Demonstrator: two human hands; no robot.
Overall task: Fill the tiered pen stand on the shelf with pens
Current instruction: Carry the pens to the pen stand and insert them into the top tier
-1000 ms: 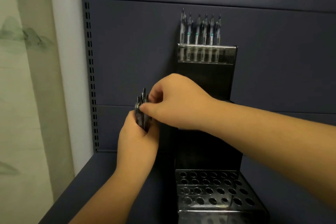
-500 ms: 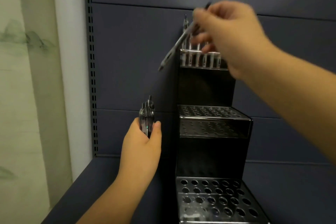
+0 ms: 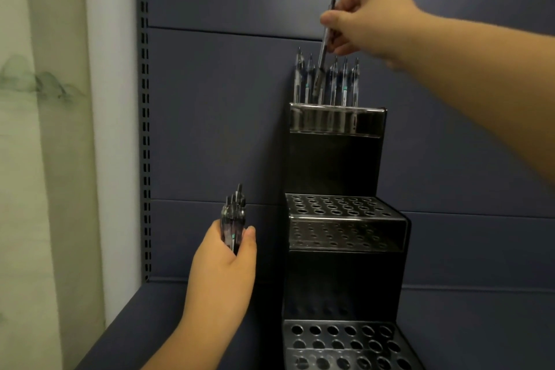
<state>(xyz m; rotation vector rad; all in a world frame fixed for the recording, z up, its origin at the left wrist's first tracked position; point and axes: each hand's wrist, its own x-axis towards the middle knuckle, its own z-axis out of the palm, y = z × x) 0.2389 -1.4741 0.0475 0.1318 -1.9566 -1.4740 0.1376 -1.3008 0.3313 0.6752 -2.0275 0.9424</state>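
Note:
A black three-tier pen stand stands on the dark blue shelf against the back panel. Its top tier holds several clear pens upright in a row. The middle tier and bottom tier show only bare holes. My right hand pinches one pen nearly upright, its lower end down among the pens of the top tier. My left hand is left of the stand and grips a bundle of pens, tips up.
A slotted upright rail runs down the left edge of the shelf's back panel. Left of it is a pale wall. The shelf floor lies dark blue around the stand's base.
My right hand took one pen from the bundle, carried it up and turned it from slanted to nearly upright over the top tier. My left hand has stayed put with the bundle.

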